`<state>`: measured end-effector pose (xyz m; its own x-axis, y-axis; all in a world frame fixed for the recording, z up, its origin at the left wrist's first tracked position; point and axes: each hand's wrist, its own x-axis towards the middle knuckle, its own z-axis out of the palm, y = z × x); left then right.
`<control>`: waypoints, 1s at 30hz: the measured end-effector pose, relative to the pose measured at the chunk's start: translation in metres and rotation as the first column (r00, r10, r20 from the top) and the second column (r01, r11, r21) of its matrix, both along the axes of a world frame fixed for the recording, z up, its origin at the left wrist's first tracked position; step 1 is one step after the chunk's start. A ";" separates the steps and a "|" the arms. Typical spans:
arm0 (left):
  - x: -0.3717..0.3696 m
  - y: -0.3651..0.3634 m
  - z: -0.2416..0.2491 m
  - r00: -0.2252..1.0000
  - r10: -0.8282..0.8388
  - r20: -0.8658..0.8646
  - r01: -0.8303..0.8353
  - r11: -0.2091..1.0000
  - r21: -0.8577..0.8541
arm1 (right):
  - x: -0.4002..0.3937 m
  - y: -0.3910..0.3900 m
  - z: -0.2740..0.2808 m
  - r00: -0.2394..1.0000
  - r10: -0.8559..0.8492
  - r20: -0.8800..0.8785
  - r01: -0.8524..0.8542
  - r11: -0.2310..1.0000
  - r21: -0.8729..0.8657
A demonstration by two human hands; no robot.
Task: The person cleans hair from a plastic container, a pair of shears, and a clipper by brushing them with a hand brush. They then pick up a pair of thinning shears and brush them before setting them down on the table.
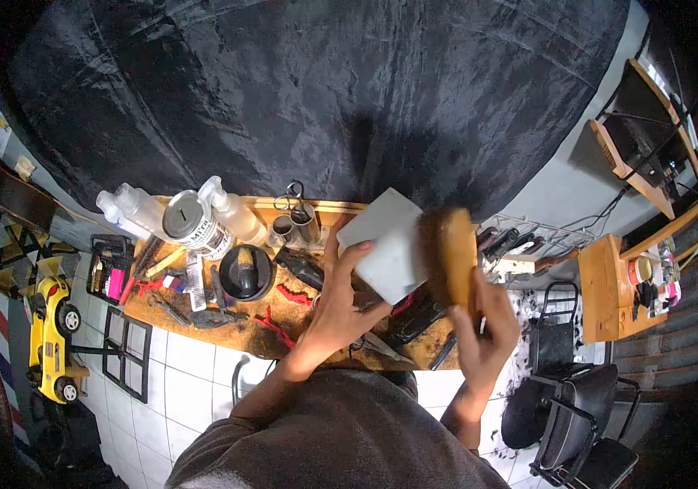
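Above the wooden table, my left hand [341, 306] grips a pale, square, box-like object [385, 244], thumb on its near face. I cannot make out what kind of box it is. My right hand [486, 326] is closed round the lower end of a brush [456, 248] with a yellow-brown wooden back. Its dark bristles face the pale object's right edge; motion blur hides whether they touch. Below the hands lie a black clipper-like tool [416, 322] and red-handled tools [274, 328]. A black bowl [261, 292] with a shaving brush stands left of my left hand.
The worn wooden table [226, 326] carries clear spray bottles [239, 216], a coin-slotted can [190, 224], metal cups [304, 224] with scissors and a white comb [195, 281]. Behind hangs a dark cloth [284, 98]. At right are a black chair [581, 407] and a wooden shelf [601, 293].
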<state>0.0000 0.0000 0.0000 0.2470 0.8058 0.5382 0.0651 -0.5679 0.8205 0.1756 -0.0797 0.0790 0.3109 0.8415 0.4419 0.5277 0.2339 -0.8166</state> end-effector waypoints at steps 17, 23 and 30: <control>0.002 0.001 0.001 0.961 -0.025 0.274 0.089 0.971 -0.223 | -0.001 0.002 -0.011 0.964 0.255 0.077 -0.261 0.962 0.083; -0.001 0.000 0.015 0.807 -0.029 0.589 0.342 0.837 -0.427 | -0.002 0.006 -0.008 0.989 0.093 0.114 -0.096 0.995 0.023; 0.001 0.000 0.018 0.920 -0.107 0.378 0.245 0.909 -0.337 | 0.002 0.002 -0.013 0.998 0.040 0.054 -0.047 0.989 0.138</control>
